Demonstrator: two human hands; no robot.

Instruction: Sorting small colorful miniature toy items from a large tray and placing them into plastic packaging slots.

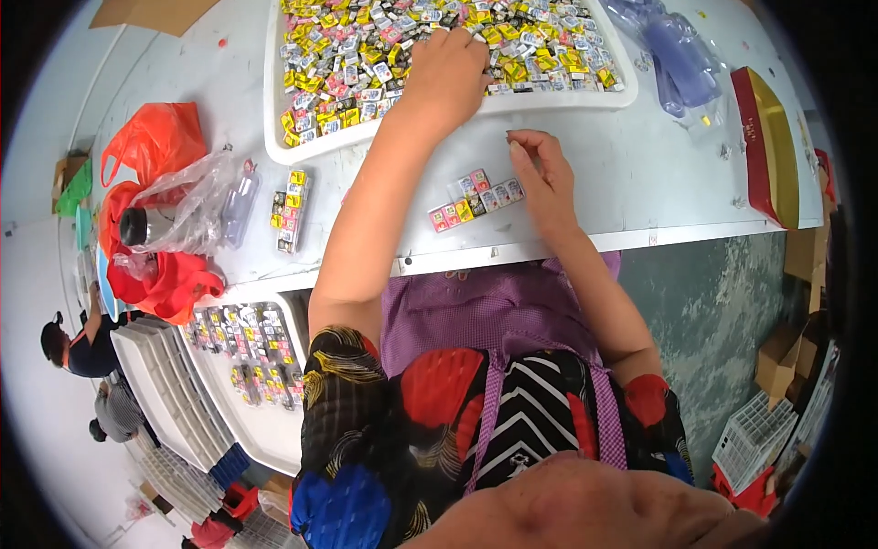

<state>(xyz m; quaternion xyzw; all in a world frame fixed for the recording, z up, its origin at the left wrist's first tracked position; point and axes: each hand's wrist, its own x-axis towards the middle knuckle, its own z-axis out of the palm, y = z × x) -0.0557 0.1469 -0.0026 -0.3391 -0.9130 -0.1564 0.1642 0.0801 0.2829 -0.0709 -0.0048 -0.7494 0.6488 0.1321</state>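
While our left hand [448, 69] lay spread in the tray [274, 110] of small packets [366, 46], our right hand [541, 174], fingers loosely curled and holding nothing, touched the packet row [476, 199].

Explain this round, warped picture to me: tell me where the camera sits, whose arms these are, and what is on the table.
There is no machine here. A person wears a wide fisheye camera on the head; it looks down, so straight edges bend. The arms rising from below are the person's own. The left hand reaches into a white tray heaped with small wrapped pieces in yellow, pink and black. The right hand rests on the white table, fingertips by a short row of the same pieces. Whether either hand grips a piece cannot be seen. Further left lie another stacked row, a clear bag and orange bags; at right, a red and gold box.
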